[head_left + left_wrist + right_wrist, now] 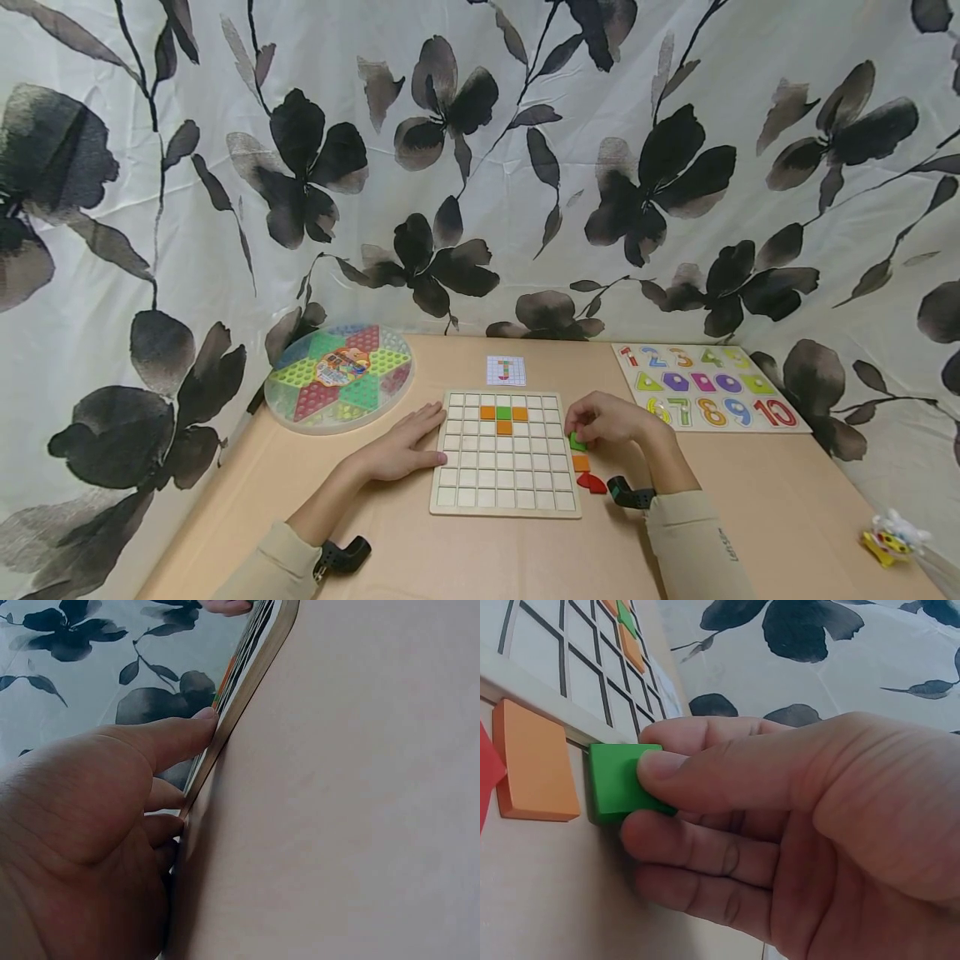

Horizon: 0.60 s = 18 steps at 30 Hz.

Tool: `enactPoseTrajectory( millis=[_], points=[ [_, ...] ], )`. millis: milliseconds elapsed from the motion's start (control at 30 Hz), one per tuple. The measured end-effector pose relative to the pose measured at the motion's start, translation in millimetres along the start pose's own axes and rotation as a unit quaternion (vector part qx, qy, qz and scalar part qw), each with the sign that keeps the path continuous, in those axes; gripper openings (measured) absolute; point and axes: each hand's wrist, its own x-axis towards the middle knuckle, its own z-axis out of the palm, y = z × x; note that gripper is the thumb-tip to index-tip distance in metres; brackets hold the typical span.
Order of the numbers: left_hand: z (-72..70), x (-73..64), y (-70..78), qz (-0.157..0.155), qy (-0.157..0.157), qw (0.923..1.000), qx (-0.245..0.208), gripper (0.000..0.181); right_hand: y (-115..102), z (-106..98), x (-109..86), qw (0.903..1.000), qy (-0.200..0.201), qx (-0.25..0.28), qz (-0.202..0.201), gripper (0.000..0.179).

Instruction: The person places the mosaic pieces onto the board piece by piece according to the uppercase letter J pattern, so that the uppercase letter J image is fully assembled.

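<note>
A wooden grid board [506, 479] lies on the table, with three orange squares and a green square [503, 413] forming a small T in its upper cells. My left hand [396, 446] rests along the board's left edge, fingers extended, thumb tip at the rim. Beside the right edge, my right hand [611, 419] pinches a green square tile [613, 780] between thumb and fingers. Closer to me lie an orange square tile [536, 761] and red pieces [594, 483]. Behind the board is a small card [506, 371] with a coloured pattern on a grid.
A round star-patterned game board [341, 379] stands at the back left. At the back right lies a number puzzle board [712, 387]. A small toy figure [894, 537] sits near the right table edge. A floral curtain [525, 208] hangs behind the table.
</note>
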Motion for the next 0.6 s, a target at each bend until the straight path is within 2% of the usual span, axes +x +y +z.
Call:
enactPoseTrajectory(
  millis=[200, 600],
  points=[
    [-0.2, 0.2, 0.8, 0.000, 0.001, 1.0000, -0.003, 0.084, 3.3, -0.7, 0.7, 0.9996, 0.025, -0.009, -0.009, 0.011],
    [-1.1, -0.2, 2.3, 0.001, 0.001, 1.0000, -0.004, 0.084, 1.5, -2.8, 3.2, 0.9947, 0.081, -0.006, -0.063, 0.013]
  ],
)
